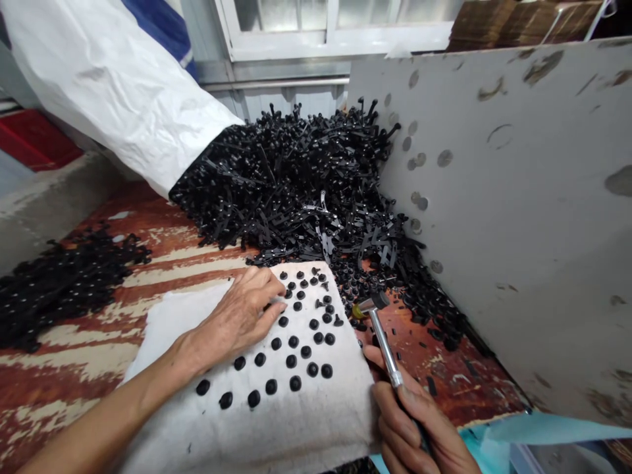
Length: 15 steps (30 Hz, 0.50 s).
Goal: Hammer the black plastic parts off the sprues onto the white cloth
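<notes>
Small black round-headed parts (pixel 291 361) are spread in loose rows over a white cloth (pixel 207 434); a few of them lie tipped on their sides. My left hand (pixel 241 306) rests over the cloth's upper middle with fingers curled in. Between thumb and forefinger a bit of black shows, one of these small parts, mostly hidden by the fingers. At the cloth's right edge, my right hand (pixel 412 421) is wrapped around the dark grip of a small mallet (pixel 384 339). Its metal shaft points up and away, and its head has one yellow face and one black face.
Beyond the cloth rises a big heap of black plastic pieces (pixel 296 178), partly under a white sack (pixel 128 99). More black pieces (pixel 64 283) lie at left on the worn red-brown tabletop (pixel 162 263). A spotted grey board (pixel 518 197) walls off the right side.
</notes>
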{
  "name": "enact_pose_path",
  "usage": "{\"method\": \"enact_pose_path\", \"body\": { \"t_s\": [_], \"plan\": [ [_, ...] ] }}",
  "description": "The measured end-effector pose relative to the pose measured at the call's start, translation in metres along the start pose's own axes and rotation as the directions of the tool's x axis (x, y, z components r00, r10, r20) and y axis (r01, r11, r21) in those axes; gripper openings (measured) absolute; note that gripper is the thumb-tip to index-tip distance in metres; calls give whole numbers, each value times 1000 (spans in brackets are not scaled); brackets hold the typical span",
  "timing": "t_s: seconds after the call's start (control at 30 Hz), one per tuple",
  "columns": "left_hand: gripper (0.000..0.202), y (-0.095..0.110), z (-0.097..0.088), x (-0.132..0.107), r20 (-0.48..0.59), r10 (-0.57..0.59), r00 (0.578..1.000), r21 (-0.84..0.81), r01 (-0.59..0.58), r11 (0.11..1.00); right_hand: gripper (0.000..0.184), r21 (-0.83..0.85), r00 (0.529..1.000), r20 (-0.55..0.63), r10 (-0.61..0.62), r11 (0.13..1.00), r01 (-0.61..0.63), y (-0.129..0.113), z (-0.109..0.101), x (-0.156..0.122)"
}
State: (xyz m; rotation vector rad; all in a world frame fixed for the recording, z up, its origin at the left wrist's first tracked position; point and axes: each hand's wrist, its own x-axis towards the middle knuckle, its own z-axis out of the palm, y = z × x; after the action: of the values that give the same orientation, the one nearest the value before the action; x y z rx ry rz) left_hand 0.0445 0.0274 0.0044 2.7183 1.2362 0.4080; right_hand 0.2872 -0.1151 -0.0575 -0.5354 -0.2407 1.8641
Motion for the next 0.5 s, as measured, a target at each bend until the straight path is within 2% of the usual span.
{"method": "enact_pose_path", "body": {
  "t_s": [0.17,0.33,0.5],
  "plan": [
    [17,-2,8,12,-63,-39,997,56,42,998,37,11,1000,-3,-5,1000,5,-1,3,-1],
    [21,0,14,18,-44,-61,997,146,66,987,29,18,1000,-13,-3,1000,3,-1,3,-2],
    [26,1,14,15,-40,-69,997,147,74,986,27,23,1000,-12,8,1000,-7,0,2,0]
  ]
}}
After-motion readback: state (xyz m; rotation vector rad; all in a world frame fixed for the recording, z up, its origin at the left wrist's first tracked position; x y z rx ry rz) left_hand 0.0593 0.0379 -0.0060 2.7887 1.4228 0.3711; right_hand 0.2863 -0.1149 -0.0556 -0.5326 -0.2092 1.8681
